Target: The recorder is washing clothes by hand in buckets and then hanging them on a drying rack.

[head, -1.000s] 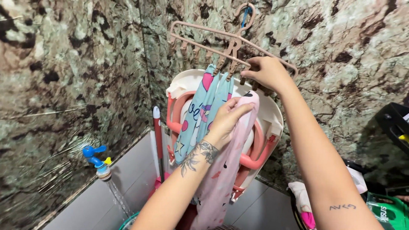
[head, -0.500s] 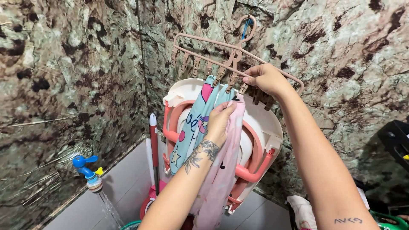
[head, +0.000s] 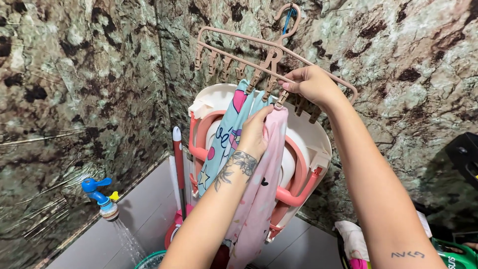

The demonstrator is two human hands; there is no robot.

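Pink cloth (head: 259, 199) is held up to a peg hanger (head: 249, 52).
A peg (head: 282, 97) is pinched by the right hand (head: 311, 84); the cloth's top is gripped by the left hand (head: 256, 132).

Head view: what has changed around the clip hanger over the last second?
The left hand lifted the pink garment up to the clip that the right hand pinches on the pink hanger. The blue garment stays clipped, the tap keeps running.
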